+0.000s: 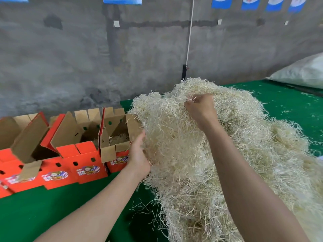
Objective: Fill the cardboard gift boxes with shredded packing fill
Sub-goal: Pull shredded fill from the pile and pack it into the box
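Gripping a tuft atop the shredded fill (pixel 174 154), the right hand (pixel 201 107) seemingly tears a clump loose; the left hand (pixel 138 154), fingers straight, braces the heap, with the open gift boxes (pixel 111 126) just to its left.

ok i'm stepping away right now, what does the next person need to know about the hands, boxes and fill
Right hand grips a clump atop the shredded fill pile on the green table.
Left hand is at the pile's side, fingers buried; grip unclear.
Done: the nearest box holds a thin layer.
Left: top it up; the other open boxes look nearly empty.
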Demonstrator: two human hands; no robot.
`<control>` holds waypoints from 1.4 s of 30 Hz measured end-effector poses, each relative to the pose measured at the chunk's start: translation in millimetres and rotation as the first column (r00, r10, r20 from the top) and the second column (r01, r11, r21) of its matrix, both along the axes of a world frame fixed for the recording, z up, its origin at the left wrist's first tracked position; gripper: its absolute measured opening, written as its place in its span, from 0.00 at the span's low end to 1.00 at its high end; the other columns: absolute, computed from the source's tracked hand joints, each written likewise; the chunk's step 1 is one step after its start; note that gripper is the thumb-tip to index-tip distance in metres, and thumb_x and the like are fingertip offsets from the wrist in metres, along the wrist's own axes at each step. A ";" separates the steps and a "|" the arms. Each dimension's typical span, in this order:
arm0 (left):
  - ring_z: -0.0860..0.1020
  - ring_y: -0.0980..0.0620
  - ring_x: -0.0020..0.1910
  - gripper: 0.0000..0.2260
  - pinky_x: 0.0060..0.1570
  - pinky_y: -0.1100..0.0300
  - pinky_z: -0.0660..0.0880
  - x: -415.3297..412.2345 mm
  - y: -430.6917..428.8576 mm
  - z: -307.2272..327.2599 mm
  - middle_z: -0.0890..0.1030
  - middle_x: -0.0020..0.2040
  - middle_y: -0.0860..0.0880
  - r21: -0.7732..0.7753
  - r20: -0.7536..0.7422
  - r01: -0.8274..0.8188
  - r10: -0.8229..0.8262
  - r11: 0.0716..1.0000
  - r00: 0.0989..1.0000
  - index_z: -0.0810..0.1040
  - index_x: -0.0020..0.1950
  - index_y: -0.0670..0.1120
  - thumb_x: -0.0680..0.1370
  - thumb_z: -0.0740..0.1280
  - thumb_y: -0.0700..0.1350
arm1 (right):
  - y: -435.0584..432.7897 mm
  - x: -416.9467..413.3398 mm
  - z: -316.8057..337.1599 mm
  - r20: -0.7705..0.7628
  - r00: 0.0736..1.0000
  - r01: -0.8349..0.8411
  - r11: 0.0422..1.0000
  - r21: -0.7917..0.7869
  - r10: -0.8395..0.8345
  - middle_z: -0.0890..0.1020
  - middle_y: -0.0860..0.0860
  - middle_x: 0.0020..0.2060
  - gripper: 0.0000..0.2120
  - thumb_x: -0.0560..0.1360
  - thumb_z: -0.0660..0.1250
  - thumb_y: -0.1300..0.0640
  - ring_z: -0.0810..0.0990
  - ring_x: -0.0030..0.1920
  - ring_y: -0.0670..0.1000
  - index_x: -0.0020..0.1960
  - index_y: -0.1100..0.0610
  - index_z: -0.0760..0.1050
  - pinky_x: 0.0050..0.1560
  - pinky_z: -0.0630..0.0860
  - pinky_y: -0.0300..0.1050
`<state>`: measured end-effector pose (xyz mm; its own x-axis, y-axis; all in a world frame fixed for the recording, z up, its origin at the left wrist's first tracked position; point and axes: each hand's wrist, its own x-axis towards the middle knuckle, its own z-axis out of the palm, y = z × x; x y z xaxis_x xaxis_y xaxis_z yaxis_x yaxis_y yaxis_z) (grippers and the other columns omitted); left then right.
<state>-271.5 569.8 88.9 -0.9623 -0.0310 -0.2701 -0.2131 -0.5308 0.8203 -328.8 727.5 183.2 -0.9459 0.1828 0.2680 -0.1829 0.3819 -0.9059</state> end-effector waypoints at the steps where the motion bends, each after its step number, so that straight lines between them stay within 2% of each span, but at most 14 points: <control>1: 0.67 0.47 0.67 0.48 0.65 0.43 0.64 -0.1 -0.1 0.7 0.66 0.70 0.51 -0.235 -0.044 0.114 -0.128 0.965 0.991 0.57 0.74 0.53 0.59 0.73 0.67 | -2.3 0.0 -2.7 0.027 0.999 -0.021 1.000 0.013 0.021 0.69 0.55 0.29 0.04 0.71 0.63 0.65 0.66 0.31 0.50 0.38 0.61 0.73 0.30 0.60 0.45; 4: 0.52 0.49 0.75 0.62 0.70 0.51 0.56 1.4 15.2 1.6 0.47 0.77 0.52 -0.771 0.109 0.344 -0.421 0.536 0.900 0.35 0.75 0.54 0.55 0.72 0.69 | -16.7 2.2 -7.9 0.084 0.992 -0.098 0.991 0.092 0.091 0.72 0.54 0.29 0.04 0.72 0.63 0.66 0.68 0.28 0.50 0.38 0.62 0.74 0.26 0.63 0.40; 9: 0.67 0.42 0.66 0.56 0.61 0.51 0.70 -1.6 10.9 -7.7 0.65 0.69 0.42 -0.969 0.246 0.243 -0.252 -0.044 0.936 0.57 0.73 0.48 0.54 0.62 0.78 | -21.4 0.6 -8.2 0.095 0.995 -0.066 0.958 0.281 0.041 0.70 0.50 0.26 0.13 0.71 0.64 0.62 0.68 0.26 0.49 0.29 0.57 0.66 0.26 0.62 0.39; 14: 0.32 0.55 0.72 0.65 0.71 0.48 0.37 8.4 17.5 -22.5 0.27 0.71 0.60 -0.927 -0.247 -0.146 -0.269 0.346 0.931 0.23 0.68 0.60 0.51 0.69 0.74 | -19.9 1.0 -15.2 0.156 0.988 -0.005 0.998 -0.069 0.016 0.79 0.62 0.37 0.12 0.72 0.64 0.65 0.68 0.32 0.52 0.52 0.73 0.74 0.33 0.63 0.46; 16: 0.49 0.46 0.75 0.54 0.71 0.42 0.53 8.7 27.5 -10.3 0.45 0.77 0.51 -0.744 -0.298 -0.045 -0.270 0.666 0.915 0.39 0.75 0.60 0.58 0.66 0.74 | -28.2 8.4 -19.2 0.201 0.973 -0.071 0.980 -0.186 0.109 0.80 0.66 0.40 0.16 0.73 0.65 0.66 0.67 0.29 0.51 0.57 0.75 0.71 0.30 0.62 0.45; 18: 0.74 0.44 0.61 0.30 0.52 0.51 0.77 2.6 28.6 -0.2 0.76 0.62 0.47 -0.547 -0.313 -0.026 -0.176 0.837 0.933 0.67 0.68 0.52 0.71 0.65 0.66 | -34.3 13.6 -21.5 0.253 0.938 -0.179 0.957 -0.226 0.235 0.79 0.60 0.35 0.10 0.73 0.67 0.65 0.72 0.30 0.52 0.49 0.72 0.75 0.31 0.67 0.43; 21: 0.79 0.49 0.53 0.15 0.51 0.55 0.78 -12.7 26.8 7.1 0.81 0.50 0.50 -0.565 -0.257 -0.142 -0.010 0.813 0.966 0.76 0.56 0.47 0.71 0.73 0.42 | -28.9 19.9 -17.8 0.222 0.882 -0.335 0.884 -0.327 0.417 0.81 0.53 0.35 0.06 0.74 0.68 0.58 0.79 0.36 0.51 0.45 0.61 0.77 0.36 0.76 0.43; 25: 0.79 0.43 0.53 0.15 0.58 0.43 0.73 -16.1 7.8 21.4 0.82 0.51 0.45 -0.333 -0.065 -0.113 0.097 0.936 0.993 0.78 0.51 0.47 0.66 0.74 0.40 | 13.7 24.9 -19.0 0.039 0.923 -0.365 0.901 -0.233 0.384 0.79 0.47 0.52 0.26 0.70 0.70 0.45 0.79 0.49 0.44 0.64 0.53 0.70 0.43 0.75 0.33; 29: 0.81 0.40 0.50 0.26 0.54 0.43 0.75 -20.4 -5.3 36.8 0.81 0.53 0.40 0.023 -0.022 -0.049 0.050 0.999 0.999 0.77 0.55 0.43 0.58 0.72 0.45 | 33.9 26.6 -43.3 0.433 0.701 -0.676 0.721 0.150 0.567 0.59 0.47 0.74 0.55 0.57 0.74 0.35 0.59 0.72 0.49 0.76 0.44 0.47 0.69 0.60 0.50; 32: 0.81 0.39 0.48 0.23 0.52 0.43 0.75 -21.6 -0.3 44.6 0.82 0.52 0.39 0.175 -0.025 -0.036 0.041 0.984 0.999 0.77 0.55 0.43 0.61 0.71 0.46 | -0.8 22.3 -74.3 0.472 0.766 -0.629 0.657 0.416 0.436 0.49 0.52 0.76 0.60 0.60 0.74 0.36 0.50 0.75 0.54 0.76 0.50 0.36 0.73 0.45 0.59; 34: 0.81 0.39 0.50 0.23 0.50 0.44 0.76 -21.4 7.6 52.4 0.82 0.53 0.39 0.242 -0.033 -0.019 0.028 0.970 0.999 0.77 0.56 0.43 0.63 0.71 0.46 | -23.3 19.6 -95.0 0.344 0.872 -0.484 0.718 0.500 0.348 0.64 0.55 0.71 0.52 0.65 0.73 0.42 0.62 0.71 0.56 0.75 0.54 0.44 0.73 0.44 0.62; 36: 0.82 0.40 0.48 0.17 0.47 0.46 0.77 -21.9 12.1 61.6 0.83 0.50 0.40 0.268 -0.056 0.002 0.013 0.964 0.998 0.79 0.53 0.42 0.65 0.70 0.45 | -22.0 11.0 -111.6 0.214 0.960 -0.265 0.825 0.499 0.179 0.79 0.51 0.48 0.31 0.72 0.69 0.54 0.78 0.53 0.54 0.70 0.56 0.58 0.67 0.63 0.64; 38: 0.82 0.42 0.45 0.09 0.46 0.47 0.78 -23.7 10.6 67.8 0.84 0.45 0.42 0.239 -0.043 -0.010 0.021 0.971 0.999 0.80 0.48 0.43 0.69 0.69 0.43 | -7.4 2.8 -121.9 0.185 0.983 -0.116 0.811 0.574 0.009 0.78 0.48 0.38 0.25 0.74 0.66 0.59 0.79 0.42 0.50 0.68 0.56 0.62 0.62 0.71 0.60; 42: 0.81 0.42 0.47 0.07 0.49 0.47 0.77 -29.2 -4.7 67.1 0.83 0.44 0.43 0.208 -0.001 -0.098 0.100 0.973 0.995 0.79 0.47 0.44 0.70 0.68 0.41 | 24.7 -4.6 -139.8 0.191 0.971 -0.038 0.699 0.714 -0.142 0.72 0.41 0.29 0.27 0.71 0.68 0.44 0.74 0.35 0.45 0.65 0.55 0.67 0.68 0.60 0.60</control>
<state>-300.6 565.1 155.9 -0.9603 -0.0704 -0.2699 -0.1426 -0.7078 0.6919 -333.5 752.3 43.4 -0.9887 0.0748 0.1303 0.0211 0.9278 -0.3724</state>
